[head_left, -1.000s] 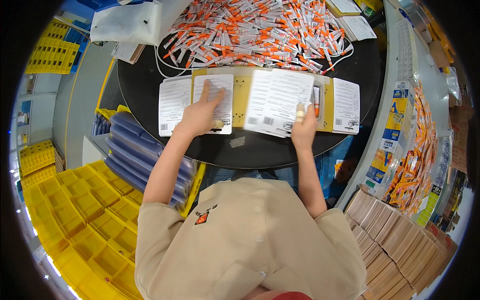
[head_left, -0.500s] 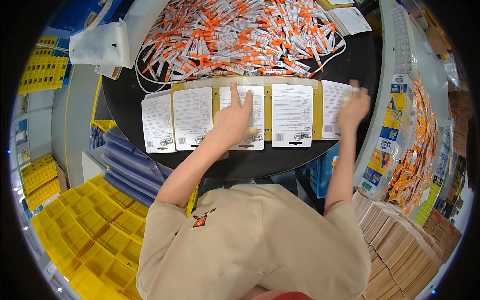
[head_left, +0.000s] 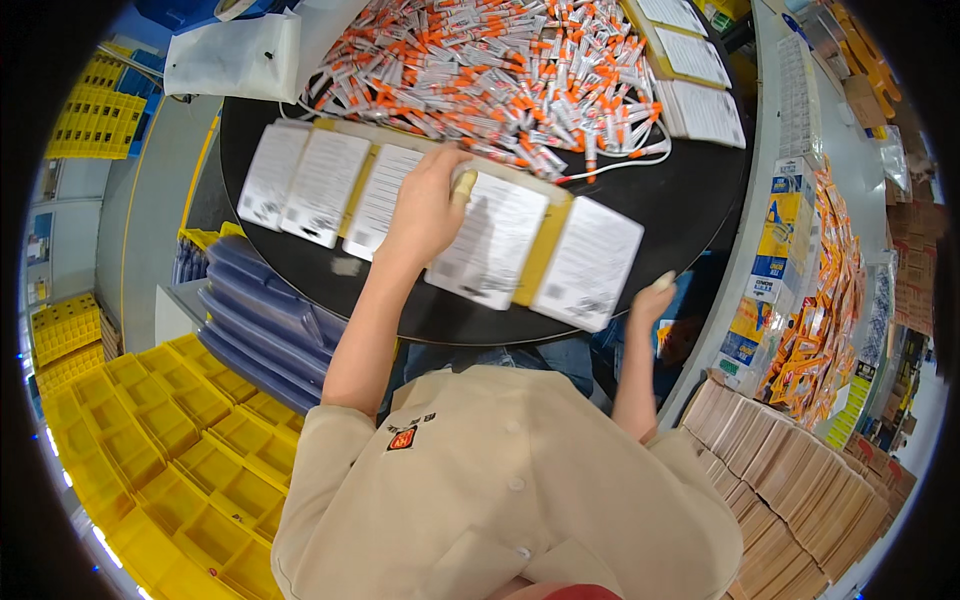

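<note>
A yellow board (head_left: 352, 208) lies tilted on a round black table (head_left: 690, 235), with several white printed cards (head_left: 588, 262) in a row across it. My left hand (head_left: 428, 212) is over the middle of the row, its fingers curled at the board's far edge. A pale finger cover shows on that hand. Off the table's right edge, near a blue bin (head_left: 682, 292), is my right hand (head_left: 652, 303). It wears a pale finger cover too; its other fingers are mostly hidden and blurred. Beyond the board lies a heap of white tubes with orange caps (head_left: 500, 75).
More cards (head_left: 705, 112) are stacked at the far right of the table, near a white cable (head_left: 635, 160). Yellow trays (head_left: 165, 465) fill the lower left beside blue plastic stacks (head_left: 265, 320). Cardboard sheets (head_left: 800, 490) and orange packets (head_left: 825, 300) are at the right.
The tabletop with board, cards and tubes has turned clockwise. My left hand has shifted left and away, its fingers now curled. My right hand has left the rightmost card and come down past the edge.
</note>
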The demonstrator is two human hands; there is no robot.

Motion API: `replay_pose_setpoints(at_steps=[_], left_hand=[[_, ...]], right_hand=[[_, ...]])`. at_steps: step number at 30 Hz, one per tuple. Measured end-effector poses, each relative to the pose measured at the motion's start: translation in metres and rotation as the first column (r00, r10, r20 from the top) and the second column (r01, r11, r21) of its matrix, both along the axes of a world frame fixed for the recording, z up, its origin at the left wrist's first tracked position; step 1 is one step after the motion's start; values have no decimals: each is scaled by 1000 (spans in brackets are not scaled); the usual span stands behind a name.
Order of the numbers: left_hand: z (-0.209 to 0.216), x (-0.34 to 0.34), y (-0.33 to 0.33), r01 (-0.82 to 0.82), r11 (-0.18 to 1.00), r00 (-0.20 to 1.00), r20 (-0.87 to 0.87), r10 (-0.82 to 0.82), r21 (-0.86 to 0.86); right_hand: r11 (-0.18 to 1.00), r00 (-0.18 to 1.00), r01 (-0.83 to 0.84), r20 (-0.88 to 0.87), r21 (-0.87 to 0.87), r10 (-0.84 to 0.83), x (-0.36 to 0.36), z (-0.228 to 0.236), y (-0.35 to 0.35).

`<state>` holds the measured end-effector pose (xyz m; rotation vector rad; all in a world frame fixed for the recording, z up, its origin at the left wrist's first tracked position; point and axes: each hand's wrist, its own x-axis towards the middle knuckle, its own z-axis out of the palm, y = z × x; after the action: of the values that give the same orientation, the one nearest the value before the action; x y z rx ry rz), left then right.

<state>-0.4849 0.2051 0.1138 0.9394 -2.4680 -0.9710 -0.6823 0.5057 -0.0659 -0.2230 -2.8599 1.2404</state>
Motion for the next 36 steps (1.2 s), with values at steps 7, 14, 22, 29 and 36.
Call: replay_pose_setpoints(at_steps=[7, 14, 22, 29, 36], left_hand=[[14, 7, 49, 186, 897, 983, -76, -170, 401], [-13, 32, 89, 108, 688, 977, 51, -208, 718], [-41, 109, 56, -395, 800, 919, 213, 333, 452], [-53, 163, -47, -591, 729, 802, 152, 578, 346], [-60, 199, -100, -460, 707, 878, 158, 451, 537]], right_hand=[[747, 428, -330, 614, -578, 663, 124, 72, 26], [936, 803, -295, -481, 190, 351, -39, 71, -24], [960, 991, 93, 121, -262, -63, -78, 5, -5], [963, 994, 90, 82, -253, -72, 89, -19, -8], [798, 659, -506, -451, 327, 603, 74, 72, -33]])
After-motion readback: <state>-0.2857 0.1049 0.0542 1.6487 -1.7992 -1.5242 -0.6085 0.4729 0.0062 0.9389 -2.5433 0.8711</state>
